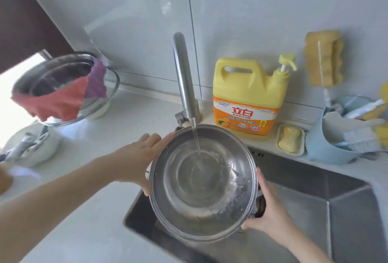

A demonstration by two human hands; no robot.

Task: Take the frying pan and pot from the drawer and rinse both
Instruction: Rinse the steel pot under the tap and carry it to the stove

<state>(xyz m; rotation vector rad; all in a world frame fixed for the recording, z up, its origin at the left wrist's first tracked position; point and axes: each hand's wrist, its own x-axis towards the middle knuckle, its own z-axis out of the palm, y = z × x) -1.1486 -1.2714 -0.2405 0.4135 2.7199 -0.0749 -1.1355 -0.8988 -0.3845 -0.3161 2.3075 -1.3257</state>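
While water runs from faucet [184,78], steel pot [202,183] held tilted over sink [315,199] under stream. Left hand [139,157] pressed flat on rim, fingers straight. Right hand [267,210] clamped on black side handle. Detergent jug [247,97] behind.
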